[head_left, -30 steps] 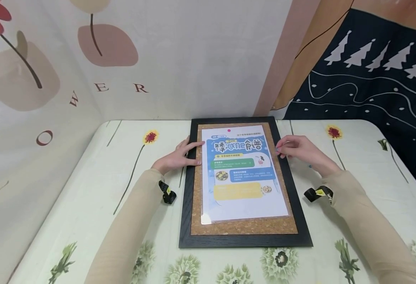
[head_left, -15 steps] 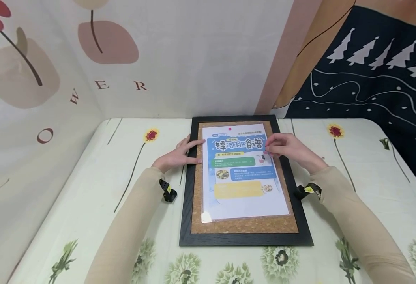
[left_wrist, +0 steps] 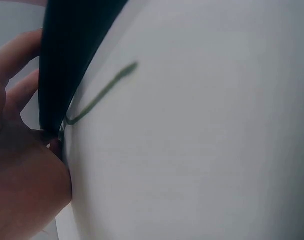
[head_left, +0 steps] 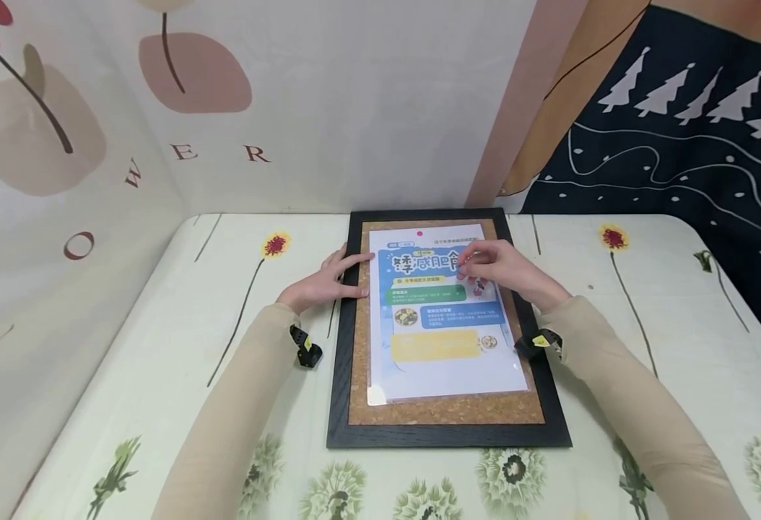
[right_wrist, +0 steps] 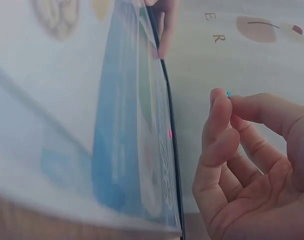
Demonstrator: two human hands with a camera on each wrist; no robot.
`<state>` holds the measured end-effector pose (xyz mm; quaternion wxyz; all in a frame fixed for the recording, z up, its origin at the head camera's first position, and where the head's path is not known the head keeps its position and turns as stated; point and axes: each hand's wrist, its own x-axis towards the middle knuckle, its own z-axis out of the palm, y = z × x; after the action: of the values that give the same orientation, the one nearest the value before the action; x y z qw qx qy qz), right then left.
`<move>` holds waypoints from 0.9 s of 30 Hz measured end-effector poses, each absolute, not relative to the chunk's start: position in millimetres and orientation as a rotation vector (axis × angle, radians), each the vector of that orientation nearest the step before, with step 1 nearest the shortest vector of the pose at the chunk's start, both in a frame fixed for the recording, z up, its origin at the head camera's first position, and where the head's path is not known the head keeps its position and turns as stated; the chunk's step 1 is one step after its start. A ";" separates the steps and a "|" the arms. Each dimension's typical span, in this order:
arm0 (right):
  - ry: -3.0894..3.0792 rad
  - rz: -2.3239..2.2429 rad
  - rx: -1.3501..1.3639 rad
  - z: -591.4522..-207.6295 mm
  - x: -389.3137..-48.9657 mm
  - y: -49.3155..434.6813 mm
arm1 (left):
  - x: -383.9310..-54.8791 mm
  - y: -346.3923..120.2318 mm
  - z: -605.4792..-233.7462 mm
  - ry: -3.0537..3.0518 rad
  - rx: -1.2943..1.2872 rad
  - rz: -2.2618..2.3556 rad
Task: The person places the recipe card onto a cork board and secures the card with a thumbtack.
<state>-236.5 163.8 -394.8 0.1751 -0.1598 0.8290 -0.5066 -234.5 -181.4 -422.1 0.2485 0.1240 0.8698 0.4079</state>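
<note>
A black-framed corkboard (head_left: 361,413) lies on the table, bearing a laminated poster (head_left: 445,379) with a pink pushpin (head_left: 419,233) at its top middle. My left hand (head_left: 320,285) rests on the board's left side, thumb and index finger spread straight across the frame. In the left wrist view its other fingers lie against the dark frame edge (left_wrist: 67,65), their tips partly hidden. Over the poster's upper right part, my right hand (head_left: 500,269) pinches what looks like a blue pushpin (right_wrist: 229,93) between thumb and index finger, apart from the poster in the right wrist view.
A flower-print cloth (head_left: 237,419) covers the table around the board. Behind the table hang a pale printed curtain (head_left: 354,108) and a dark cloth with white trees (head_left: 679,166). A black wrist camera (head_left: 307,348) sits by my left wrist.
My right hand has moved left from the board's right frame edge to over the poster's upper part, still pinching the pushpin. The left hand has stayed in place.
</note>
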 end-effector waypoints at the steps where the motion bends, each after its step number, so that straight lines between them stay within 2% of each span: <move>1: 2.347 -1.438 -0.454 -394.8 -236.5 161.5 | -234.6 -181.5 -422.2 2.367 0.336 1.114; 27: 2.257 -1.385 -0.574 -399.7 -240.1 113.1 | -233.7 -179.9 -418.4 2.369 0.311 1.096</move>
<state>-240.1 113.1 -399.7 0.2142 -0.2071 0.8137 -0.4992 -233.7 -179.9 -418.4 0.2534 0.1145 0.8718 0.4033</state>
